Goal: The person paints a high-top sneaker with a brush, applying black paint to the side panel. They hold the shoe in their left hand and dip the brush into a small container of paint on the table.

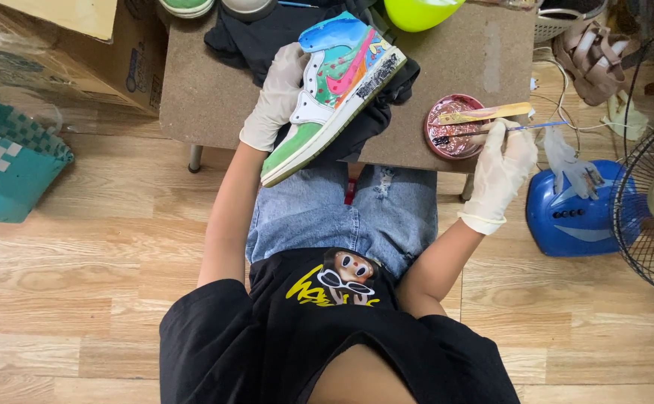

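Note:
My left hand (278, 93), in a white glove, grips a painted high-top sneaker (338, 82) with green, blue and pink panels and tilts it on its side over a dark cloth (256, 37) on the small brown table (199, 97). In my right hand (500, 161), also gloved, is a thin paintbrush (484, 133) whose dark tip dips into a round pink paint dish (454, 129) at the table's near right edge. A yellowish flat stick (484, 114) lies across the dish.
A blue fan base (570, 213) and wire fan guard (652, 202) stand at right, with a loose glove (566, 161) on the base. At left are a teal woven bag (5, 161) and a cardboard box (95, 45). A lime-green round object (417, 11) sits at the table's far edge.

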